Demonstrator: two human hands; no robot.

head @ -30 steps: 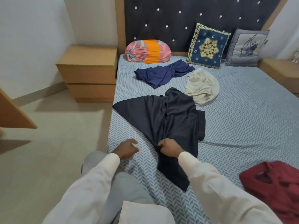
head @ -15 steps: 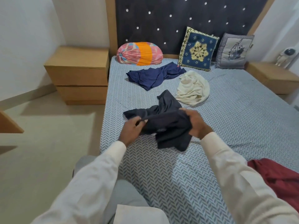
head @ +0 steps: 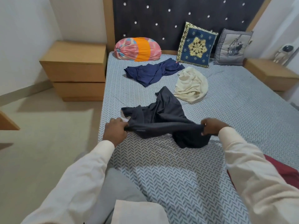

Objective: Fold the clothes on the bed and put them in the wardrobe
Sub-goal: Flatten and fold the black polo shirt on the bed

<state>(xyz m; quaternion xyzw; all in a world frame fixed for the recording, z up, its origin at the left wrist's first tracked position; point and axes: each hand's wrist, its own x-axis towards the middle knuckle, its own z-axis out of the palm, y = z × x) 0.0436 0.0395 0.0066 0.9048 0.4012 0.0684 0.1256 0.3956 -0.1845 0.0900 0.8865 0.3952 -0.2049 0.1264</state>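
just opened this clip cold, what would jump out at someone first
Both hands, the left hand and right hand, grip a dark garment stretched between them over the near part of the bed. Beyond it lie a navy garment and a cream one, with a pink-and-orange bolster at the studded headboard.

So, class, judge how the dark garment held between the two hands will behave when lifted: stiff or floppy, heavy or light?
Probably floppy: the dark garment sags and bunches between the left hand and right hand. Likely light, since pinched edges carry it. It may drag on the bed, where its far part lies crumpled.
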